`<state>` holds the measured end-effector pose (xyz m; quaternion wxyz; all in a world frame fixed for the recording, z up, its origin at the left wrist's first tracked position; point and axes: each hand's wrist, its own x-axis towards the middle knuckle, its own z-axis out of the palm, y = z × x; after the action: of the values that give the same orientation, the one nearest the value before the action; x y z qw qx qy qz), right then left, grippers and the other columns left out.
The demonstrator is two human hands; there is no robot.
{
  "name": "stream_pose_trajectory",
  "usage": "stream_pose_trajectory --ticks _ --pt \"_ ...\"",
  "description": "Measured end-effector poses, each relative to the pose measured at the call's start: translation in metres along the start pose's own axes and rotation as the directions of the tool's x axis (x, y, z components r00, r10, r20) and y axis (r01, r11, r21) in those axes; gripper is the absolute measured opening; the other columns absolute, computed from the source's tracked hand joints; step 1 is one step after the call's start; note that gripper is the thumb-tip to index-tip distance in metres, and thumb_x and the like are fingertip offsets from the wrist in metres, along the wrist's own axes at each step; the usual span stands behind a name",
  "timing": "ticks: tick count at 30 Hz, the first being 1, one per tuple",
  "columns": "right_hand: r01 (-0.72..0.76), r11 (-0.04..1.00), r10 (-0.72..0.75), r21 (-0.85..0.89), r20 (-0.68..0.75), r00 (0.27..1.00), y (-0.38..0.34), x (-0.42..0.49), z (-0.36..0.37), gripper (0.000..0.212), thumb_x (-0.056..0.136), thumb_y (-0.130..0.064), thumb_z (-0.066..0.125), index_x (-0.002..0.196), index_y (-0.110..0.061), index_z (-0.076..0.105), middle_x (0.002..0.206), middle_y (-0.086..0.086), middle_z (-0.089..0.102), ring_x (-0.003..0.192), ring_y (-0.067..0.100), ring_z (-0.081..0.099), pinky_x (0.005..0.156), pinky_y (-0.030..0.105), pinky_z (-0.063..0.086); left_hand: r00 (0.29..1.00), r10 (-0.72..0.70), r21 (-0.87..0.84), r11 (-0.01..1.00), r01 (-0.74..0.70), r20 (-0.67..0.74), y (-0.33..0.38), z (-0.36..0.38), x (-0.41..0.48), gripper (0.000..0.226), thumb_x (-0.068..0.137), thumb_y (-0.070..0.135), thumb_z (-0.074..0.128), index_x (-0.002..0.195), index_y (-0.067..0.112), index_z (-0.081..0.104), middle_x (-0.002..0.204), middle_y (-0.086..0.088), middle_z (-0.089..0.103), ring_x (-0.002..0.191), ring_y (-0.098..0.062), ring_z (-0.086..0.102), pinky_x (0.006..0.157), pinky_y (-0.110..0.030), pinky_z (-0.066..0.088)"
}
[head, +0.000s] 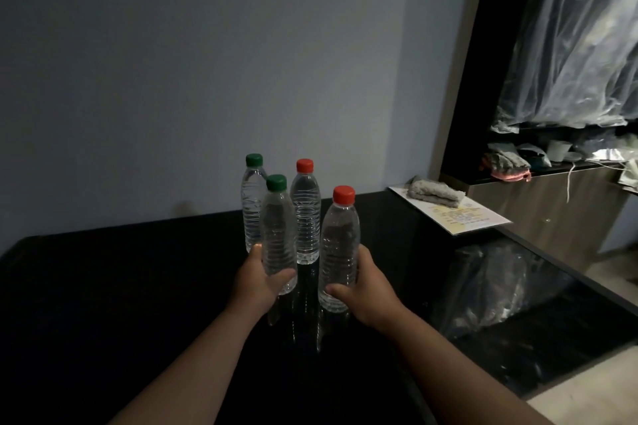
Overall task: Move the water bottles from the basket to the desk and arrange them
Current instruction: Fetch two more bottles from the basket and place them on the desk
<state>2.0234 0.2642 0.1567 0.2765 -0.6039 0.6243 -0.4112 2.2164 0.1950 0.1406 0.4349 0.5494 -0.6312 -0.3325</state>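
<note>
Several clear water bottles stand upright on the glossy black desk (138,286). My left hand (257,281) grips the lower part of a green-capped bottle (278,228) in the front row. My right hand (367,290) grips the lower part of a red-capped bottle (340,245) beside it. Behind them stand another green-capped bottle (252,197) and another red-capped bottle (305,214), close together near the wall. The basket is not in view.
At the desk's far right corner lies a printed sheet (455,214) with a folded grey cloth (435,193) on it. Further right, a shelf (552,176) holds clothes and cups under hanging plastic sheeting (569,45). The desk's right edge (569,272) drops to the floor.
</note>
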Motion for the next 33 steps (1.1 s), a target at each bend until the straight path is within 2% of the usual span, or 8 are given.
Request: stream_pose_trajectory --ticks 5,8,10,13,16,19,25,33 --pt "-0.018 1.000 0.018 0.010 -0.010 1.000 -0.001 0.013 0.002 0.073 0.075 -0.019 0.079 0.131 -0.033 0.035 0.112 -0.012 0.060 0.099 0.003 0.060 0.077 0.019 0.047 0.999 -0.028 -0.004 1.000 0.028 -0.016 -0.005 0.005 -0.003 0.045 0.075 0.021 0.080 0.108 0.028 0.049 0.100 0.009 0.063 0.093 -0.013 0.063 0.075 -0.026 0.047" --pt "-0.022 0.999 0.022 -0.030 -0.018 1.000 0.001 0.006 0.004 0.064 0.075 -0.029 0.080 0.124 -0.036 0.039 0.112 -0.014 0.060 0.101 0.001 0.060 0.086 0.025 0.051 0.995 -0.100 0.077 0.992 0.102 -0.022 -0.011 0.004 -0.023 0.073 0.072 0.047 0.077 0.132 0.021 0.044 0.128 -0.004 0.056 0.116 -0.022 0.058 0.092 -0.040 0.051" --pt "0.004 0.993 -0.004 -0.117 0.002 1.000 0.006 -0.011 0.001 0.057 0.076 -0.040 0.076 0.121 -0.039 0.042 0.119 -0.016 0.057 0.106 -0.001 0.057 0.091 0.026 0.051 0.993 -0.114 0.250 0.962 0.109 0.005 -0.007 -0.005 -0.048 0.087 0.078 0.052 0.069 0.147 0.018 0.028 0.149 -0.007 0.036 0.133 -0.025 0.041 0.105 -0.045 0.042" --pt "0.123 0.906 -0.092 -0.404 0.095 0.991 0.022 -0.051 -0.004 0.061 0.082 -0.047 0.066 0.136 -0.032 0.043 0.137 -0.009 0.042 0.126 0.008 0.045 0.106 0.022 0.036 0.984 0.006 0.500 0.861 -0.096 0.178 -0.002 -0.023 -0.097 0.074 0.085 0.059 0.056 0.145 0.023 0.032 0.154 0.001 0.028 0.140 -0.018 0.029 0.113 -0.038 0.031" --pt "0.189 0.772 -0.103 -0.607 0.174 0.979 0.039 -0.092 -0.007 0.069 0.083 -0.067 0.041 0.141 -0.029 0.044 0.149 -0.002 0.036 0.138 0.015 0.034 0.115 0.027 0.024 0.945 -0.053 0.631 0.756 -0.173 0.322 -0.002 -0.035 -0.140 0.077 0.085 0.071 0.041 0.148 0.028 0.027 0.158 0.006 0.017 0.146 -0.014 0.013 0.120 -0.034 0.011" --pt "0.188 0.727 -0.054 -0.660 0.218 0.974 0.049 -0.110 -0.011 0.087 0.077 -0.082 0.015 0.146 -0.033 0.036 0.156 -0.003 0.032 0.146 0.015 0.024 0.120 0.032 0.010 0.936 -0.048 0.671 0.710 -0.215 0.350 -0.006 -0.038 -0.160 0.080 0.086 0.074 0.029 0.152 0.030 0.018 0.162 0.006 0.006 0.148 -0.012 0.000 0.118 -0.031 -0.004" --pt "0.196 0.722 -0.066 -0.663 0.216 0.974 0.043 -0.113 -0.013 0.063 0.092 -0.061 0.039 0.147 -0.031 0.036 0.157 -0.003 0.030 0.147 0.014 0.020 0.120 0.032 0.009 0.949 0.040 0.638 0.731 -0.240 0.312 -0.012 -0.038 -0.162 0.070 0.089 0.066 0.042 0.148 0.030 0.032 0.160 0.006 0.018 0.147 -0.011 0.010 0.118 -0.029 0.003" --pt "0.229 0.715 -0.112 -0.660 0.216 0.970 0.046 -0.108 -0.014 0.059 0.090 -0.059 0.046 0.140 -0.027 0.047 0.151 -0.002 0.040 0.141 0.013 0.031 0.114 0.027 0.019 0.958 0.021 0.680 0.700 -0.219 0.287 -0.009 -0.035 -0.157 0.067 0.086 0.065 0.047 0.143 0.030 0.038 0.156 0.008 0.026 0.144 -0.011 0.021 0.117 -0.029 0.012"
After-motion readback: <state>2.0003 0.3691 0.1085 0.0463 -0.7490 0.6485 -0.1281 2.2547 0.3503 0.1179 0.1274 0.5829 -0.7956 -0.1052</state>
